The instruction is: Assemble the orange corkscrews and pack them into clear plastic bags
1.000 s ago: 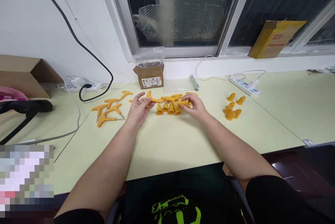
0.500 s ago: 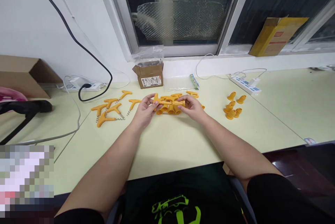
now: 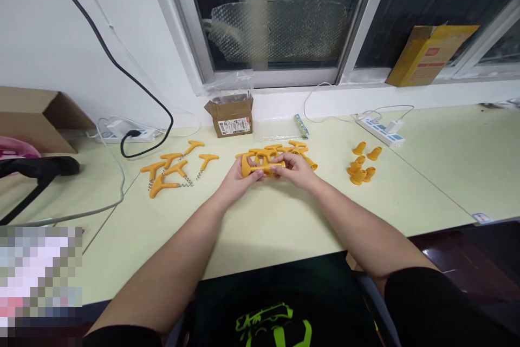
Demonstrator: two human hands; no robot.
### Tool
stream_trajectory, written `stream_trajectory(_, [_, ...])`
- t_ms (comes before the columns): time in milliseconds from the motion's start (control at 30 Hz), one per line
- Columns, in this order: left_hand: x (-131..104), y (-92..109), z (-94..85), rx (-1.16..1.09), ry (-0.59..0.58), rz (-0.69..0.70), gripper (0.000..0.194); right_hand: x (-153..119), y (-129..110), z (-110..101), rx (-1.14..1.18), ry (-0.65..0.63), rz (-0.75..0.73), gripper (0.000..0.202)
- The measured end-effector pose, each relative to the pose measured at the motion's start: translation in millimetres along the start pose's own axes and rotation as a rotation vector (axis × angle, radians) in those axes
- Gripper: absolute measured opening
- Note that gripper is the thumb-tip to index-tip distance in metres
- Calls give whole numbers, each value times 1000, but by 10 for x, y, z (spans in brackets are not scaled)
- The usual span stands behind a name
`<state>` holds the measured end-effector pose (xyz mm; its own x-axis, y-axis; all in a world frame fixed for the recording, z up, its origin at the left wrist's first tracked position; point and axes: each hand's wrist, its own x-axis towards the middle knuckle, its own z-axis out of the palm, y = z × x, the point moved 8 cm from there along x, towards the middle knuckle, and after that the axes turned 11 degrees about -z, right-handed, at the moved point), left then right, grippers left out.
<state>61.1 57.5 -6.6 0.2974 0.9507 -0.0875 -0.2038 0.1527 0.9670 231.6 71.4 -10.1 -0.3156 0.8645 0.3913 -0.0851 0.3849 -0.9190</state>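
Near the middle of the table, my left hand is closed on a yellow T-shaped handle. Its shaft points right, toward a yellow sleeve that my right hand grips; the two parts meet end to end. Behind my hands lie several more yellow T-handled pieces, partly hidden. On the left are several yellow corkscrews with bare metal spirals. Several yellow sleeves stand or lie in a group on the right.
A small open cardboard box is at the table's back, beside a clear plastic bag. Power strips with cables rest near the wall. A larger carton sits at the far left; a yellow carton leans on the window.
My left hand has moved slightly right and down, turning the handle. The handle and sleeve are closer together, and my right hand has dipped a little.
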Motion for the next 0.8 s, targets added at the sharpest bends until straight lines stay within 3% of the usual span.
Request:
stream_trajectory(100, [-71,118,53,165,-1,135,45,-57,108,145,176,-81,226,33])
stream_trajectory(267, [-136,169,91,276,-47,166,44,-264,223,338,355,-146,627,28])
stream_trajectory(333, [-125,170,55,266,-21,147,44,-266,188,361,370,-158,607,27])
stream_trajectory(467, [-78,196,-63,207,90,116,47,-105,0,227,253,-73,231,35])
stream_trajectory(533, [-66,213,-100,184,125,115,49,-71,-32,178,177,-44,139,38])
stream_trajectory(800, [-119,210,-5,264,28,205,46,-207,136,351,421,-103,510,30])
